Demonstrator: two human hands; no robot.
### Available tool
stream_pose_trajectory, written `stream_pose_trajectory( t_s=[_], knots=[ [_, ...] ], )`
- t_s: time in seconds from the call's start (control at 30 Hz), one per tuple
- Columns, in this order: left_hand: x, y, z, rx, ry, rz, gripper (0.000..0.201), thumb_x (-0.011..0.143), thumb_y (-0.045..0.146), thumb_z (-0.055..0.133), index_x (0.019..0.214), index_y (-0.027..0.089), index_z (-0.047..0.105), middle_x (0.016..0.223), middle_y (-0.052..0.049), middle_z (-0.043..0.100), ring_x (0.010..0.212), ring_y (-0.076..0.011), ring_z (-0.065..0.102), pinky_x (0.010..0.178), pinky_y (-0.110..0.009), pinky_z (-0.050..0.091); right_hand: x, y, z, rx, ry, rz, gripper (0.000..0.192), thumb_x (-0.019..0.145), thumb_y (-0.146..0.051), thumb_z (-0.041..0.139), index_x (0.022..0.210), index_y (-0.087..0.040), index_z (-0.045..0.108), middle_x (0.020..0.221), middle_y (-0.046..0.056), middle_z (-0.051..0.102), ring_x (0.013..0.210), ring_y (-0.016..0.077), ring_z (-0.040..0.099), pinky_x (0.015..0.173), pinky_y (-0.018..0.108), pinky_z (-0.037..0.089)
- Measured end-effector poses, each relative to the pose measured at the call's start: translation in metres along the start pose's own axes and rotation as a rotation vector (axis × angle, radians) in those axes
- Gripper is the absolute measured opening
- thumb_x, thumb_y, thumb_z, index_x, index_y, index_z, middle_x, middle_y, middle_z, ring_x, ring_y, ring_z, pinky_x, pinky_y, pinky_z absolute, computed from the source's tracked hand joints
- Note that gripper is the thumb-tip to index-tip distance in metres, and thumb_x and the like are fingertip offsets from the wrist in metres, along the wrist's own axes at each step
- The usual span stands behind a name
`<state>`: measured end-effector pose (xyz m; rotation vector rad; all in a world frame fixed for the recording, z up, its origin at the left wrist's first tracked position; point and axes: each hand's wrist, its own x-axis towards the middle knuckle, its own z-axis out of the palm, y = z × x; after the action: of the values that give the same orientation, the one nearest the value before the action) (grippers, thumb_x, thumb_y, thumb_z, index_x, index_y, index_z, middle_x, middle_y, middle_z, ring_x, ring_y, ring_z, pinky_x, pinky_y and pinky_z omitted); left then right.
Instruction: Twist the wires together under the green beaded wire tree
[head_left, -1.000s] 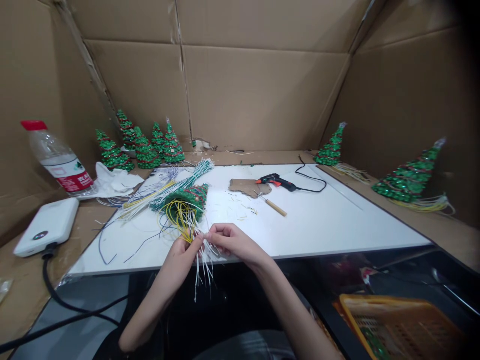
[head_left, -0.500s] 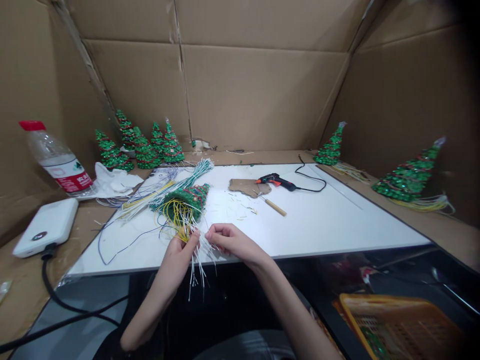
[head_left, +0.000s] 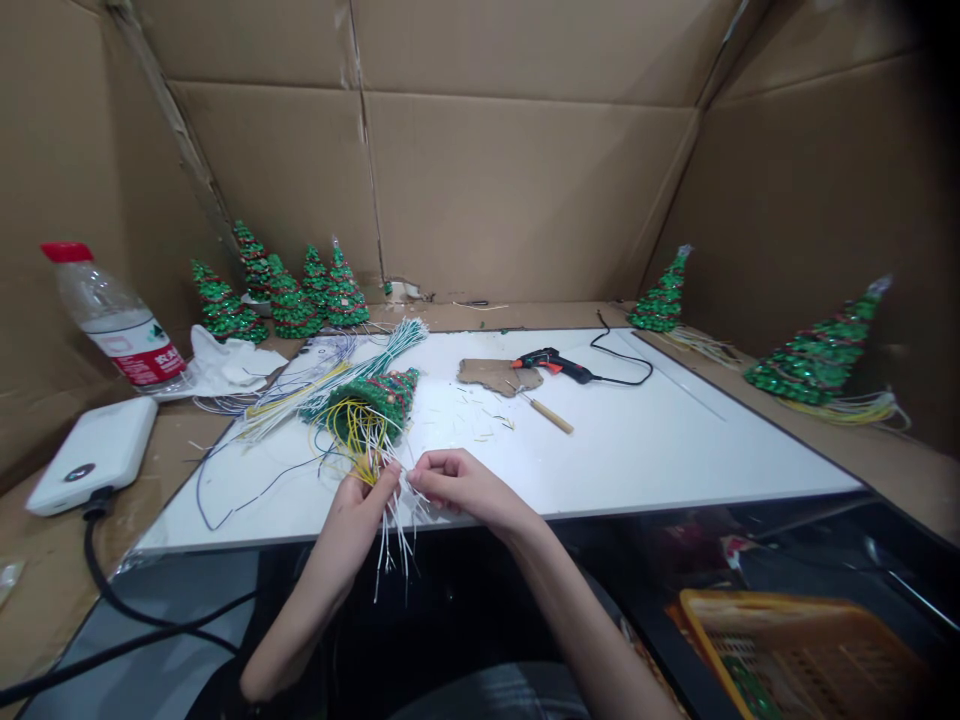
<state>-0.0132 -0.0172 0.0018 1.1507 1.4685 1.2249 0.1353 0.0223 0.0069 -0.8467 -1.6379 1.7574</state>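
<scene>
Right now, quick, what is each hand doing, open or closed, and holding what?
Left hand: closed on the bundle of white and yellow wires from the lying green tree.
Right hand: closed, pinching single strands of that bundle.

1 head cam, looks fwd and down, close over white board [head_left: 637, 440] edge

Soft overhead light glares on the white board [head_left: 675, 440]; edges bend and darken, corners blurred.

Our left hand [head_left: 360, 510] and right hand [head_left: 461, 485] are bare; no gloves, rings or watch showing; forearms uncovered too; grey fabric shows over our lap.
</scene>
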Motion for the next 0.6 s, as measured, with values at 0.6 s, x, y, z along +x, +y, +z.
stream_pose_trajectory(
  t_s=[0.6],
  knots=[
    [0.0005,-0.0008,0.0022,-0.008,0.011,0.032,0.030,0.070,0.047,0.057,0.068,0.018,0.049,0.055,0.007,0.040,0.051,-0.0108,0.037,0.052,-0.023,0.033,0.0023,0.0078,0.0010,-0.056,-0.013,-0.073,0.037,0.077,-0.050,0.056,0.064,-0.016,0.048,0.054,-0.005,0.042,0.047,0.0061,0.031,0.046,0.020,0.023]
  ],
)
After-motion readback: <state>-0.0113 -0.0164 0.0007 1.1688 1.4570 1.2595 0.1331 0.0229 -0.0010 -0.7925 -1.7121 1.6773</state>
